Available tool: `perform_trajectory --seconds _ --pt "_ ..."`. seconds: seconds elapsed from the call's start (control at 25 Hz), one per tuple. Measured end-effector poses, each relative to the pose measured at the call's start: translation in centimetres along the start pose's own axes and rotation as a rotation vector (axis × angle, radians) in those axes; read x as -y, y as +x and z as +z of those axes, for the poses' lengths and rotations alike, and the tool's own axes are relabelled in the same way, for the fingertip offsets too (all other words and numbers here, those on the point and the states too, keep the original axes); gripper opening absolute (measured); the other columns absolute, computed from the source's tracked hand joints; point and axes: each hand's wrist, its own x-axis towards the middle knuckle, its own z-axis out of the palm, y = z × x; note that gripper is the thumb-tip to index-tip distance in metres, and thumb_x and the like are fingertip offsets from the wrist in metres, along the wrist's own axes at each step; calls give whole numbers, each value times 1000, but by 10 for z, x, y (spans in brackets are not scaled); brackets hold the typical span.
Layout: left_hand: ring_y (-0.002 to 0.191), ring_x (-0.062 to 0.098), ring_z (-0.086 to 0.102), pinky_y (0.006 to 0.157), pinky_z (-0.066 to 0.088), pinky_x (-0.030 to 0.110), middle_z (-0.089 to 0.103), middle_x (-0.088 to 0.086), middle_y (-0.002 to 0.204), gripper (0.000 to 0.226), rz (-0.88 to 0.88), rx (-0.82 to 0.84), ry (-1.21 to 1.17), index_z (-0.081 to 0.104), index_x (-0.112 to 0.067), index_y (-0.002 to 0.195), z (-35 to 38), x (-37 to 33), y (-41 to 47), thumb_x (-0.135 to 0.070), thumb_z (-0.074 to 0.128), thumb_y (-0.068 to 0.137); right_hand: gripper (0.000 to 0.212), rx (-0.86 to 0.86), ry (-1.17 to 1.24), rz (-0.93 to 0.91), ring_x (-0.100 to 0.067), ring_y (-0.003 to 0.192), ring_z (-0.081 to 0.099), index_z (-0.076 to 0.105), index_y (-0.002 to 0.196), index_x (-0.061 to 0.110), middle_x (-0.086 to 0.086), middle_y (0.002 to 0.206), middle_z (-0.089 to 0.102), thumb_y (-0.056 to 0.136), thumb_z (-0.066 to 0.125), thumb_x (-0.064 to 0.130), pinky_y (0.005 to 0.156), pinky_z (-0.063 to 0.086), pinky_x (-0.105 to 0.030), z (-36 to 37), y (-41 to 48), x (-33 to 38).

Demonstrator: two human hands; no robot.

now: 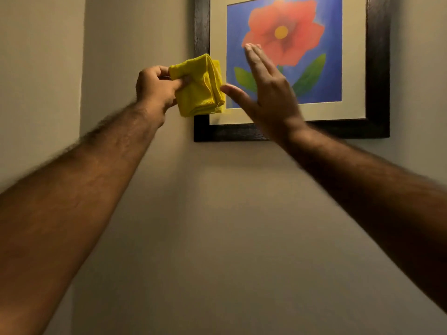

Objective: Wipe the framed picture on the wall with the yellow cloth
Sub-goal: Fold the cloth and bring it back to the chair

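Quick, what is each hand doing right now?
Left hand: closed, pinching the folded yellow cloth.
Right hand: open and flat, holding nothing, in front of the framed picture.

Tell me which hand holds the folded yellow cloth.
The left hand pinches the folded yellow cloth; the right hand is open, flat and empty.

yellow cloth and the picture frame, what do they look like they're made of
The yellow cloth in the left hand looks like soft woven or microfibre fabric, matte: it is folded in layers with a stitched hem. The picture frame looks like dark stained wood, with faint grain streaks and a low sheen, though painted composite is possible. A bright glare at the top suggests glass over the print.
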Motion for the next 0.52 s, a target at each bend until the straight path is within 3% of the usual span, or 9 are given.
perform_trajectory --seconds 0.12,0.28,0.44,0.52 --pt "106 17 70 70 63 29 71 -1 113 27 26 45 -13 63 -21 115 -32 7 -20 -21 74 90 102 38 303 177 -23 150 38 25 159 3 -12 163 38 85 73 55 114 33 -22 36 12 64" --pt "103 19 75 74 65 36 75 4 114 34 22 58 -68 66 -15 117 -98 17 -38 -22 79 86 107 205 652 494 -22 135 53 26 158 13 -7 151 50 75 88 36 104 51 -34 80 17 114" --pt "105 22 74 73 64 38 75 4 112 35 -14 -5 -30 67 -14 113 -178 35 -54 -24 82 83 56 453 1108 706 -23 104 75 62 126 4 -12 122 71 78 87 20 77 65 -31 129 1 150" --pt "101 22 76 69 63 35 75 3 107 27 -51 -42 -8 68 -18 103 -219 50 -69 -24 83 81 46 536 1272 769 -22 86 80 67 116 -2 -14 110 76 77 87 14 69 65 -29 157 -14 176"
